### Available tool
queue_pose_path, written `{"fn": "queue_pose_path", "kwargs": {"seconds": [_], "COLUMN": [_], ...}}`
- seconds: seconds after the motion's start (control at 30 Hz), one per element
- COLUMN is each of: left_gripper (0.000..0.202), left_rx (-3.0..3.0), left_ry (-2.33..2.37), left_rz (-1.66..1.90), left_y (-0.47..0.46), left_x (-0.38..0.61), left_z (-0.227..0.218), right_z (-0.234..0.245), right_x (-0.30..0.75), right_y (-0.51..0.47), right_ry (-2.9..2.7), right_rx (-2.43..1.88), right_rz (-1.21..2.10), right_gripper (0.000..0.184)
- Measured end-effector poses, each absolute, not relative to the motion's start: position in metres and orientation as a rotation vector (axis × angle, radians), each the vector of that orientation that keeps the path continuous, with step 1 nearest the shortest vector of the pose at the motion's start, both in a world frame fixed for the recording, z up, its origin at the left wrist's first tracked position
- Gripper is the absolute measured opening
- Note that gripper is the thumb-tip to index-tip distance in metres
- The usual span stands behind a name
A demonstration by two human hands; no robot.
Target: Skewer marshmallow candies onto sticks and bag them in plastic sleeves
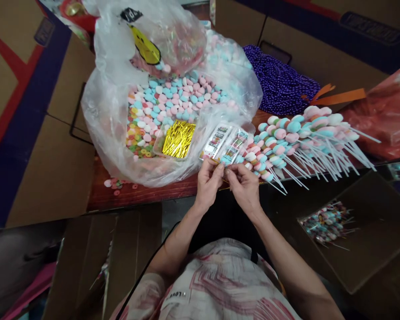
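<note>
My left hand [207,184] and my right hand [245,186] meet at the table's front edge, fingertips pinched close together. A thin gold twist tie seems to run between them, mostly hidden by the fingers. Just beyond lie printed clear plastic bags [225,142]. Left of these, a clear tub holds many gold twist ties [179,138]. To the right of my hands is a heap of candy skewers [286,133], pink, blue and white sweets on white sticks.
A large clear plastic bag [103,111] holds loose pastel candies [180,95]. Purple cord [280,80] lies behind the skewers, a red bag [383,115] at right. Cardboard boxes [63,169] flank the table [146,194]. Below right, a carton [370,240] contains wrapped skewers [328,222].
</note>
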State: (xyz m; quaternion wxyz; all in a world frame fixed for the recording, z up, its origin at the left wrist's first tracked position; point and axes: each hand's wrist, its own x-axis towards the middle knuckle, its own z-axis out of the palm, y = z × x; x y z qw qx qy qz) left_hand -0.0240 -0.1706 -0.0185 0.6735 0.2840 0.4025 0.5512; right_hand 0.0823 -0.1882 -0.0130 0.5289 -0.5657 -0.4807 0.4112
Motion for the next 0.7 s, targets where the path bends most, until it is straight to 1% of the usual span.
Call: {"fn": "queue_pose_path", "kwargs": {"seconds": [0.13, 0.23, 0.33, 0.43, 0.47, 0.53, 0.63, 0.7], "left_gripper": [0.041, 0.040, 0.032, 0.025, 0.025, 0.029, 0.031, 0.030], "left_rx": [0.628, 0.490, 0.330, 0.288, 0.318, 0.435, 0.684, 0.789], "left_ry": [0.828, 0.779, 0.694, 0.626, 0.623, 0.669, 0.849, 0.974], "left_rz": [1.236, 1.118, 0.892, 0.719, 0.707, 0.779, 1.052, 1.165], "left_y": [-0.169, -0.169, -0.169, -0.170, -0.171, -0.174, -0.182, -0.188], "left_x": [-0.026, -0.034, -0.046, -0.052, -0.052, -0.048, -0.038, -0.033], "left_z": [-0.013, -0.001, 0.011, 0.019, 0.019, 0.016, 0.007, 0.002], "right_z": [-0.015, -0.014, -0.007, 0.002, 0.004, 0.007, 0.007, 0.006], "right_x": [0.079, 0.079, 0.087, 0.099, 0.102, 0.104, 0.099, 0.094], "right_y": [-0.185, -0.185, -0.188, -0.189, -0.188, -0.187, -0.187, -0.187], "right_ry": [-0.939, -0.857, -0.952, -1.226, -1.333, -1.517, -1.640, -1.638], "right_rx": [-1.257, -1.172, -1.030, -0.972, -0.994, -1.073, -1.191, -1.256], "right_rz": [1.146, 1.228, 1.294, 1.312, 1.273, 1.094, 0.755, 0.674], "right_gripper": [0.023, 0.028, 0.030, 0.026, 0.024, 0.022, 0.019, 0.018]}}
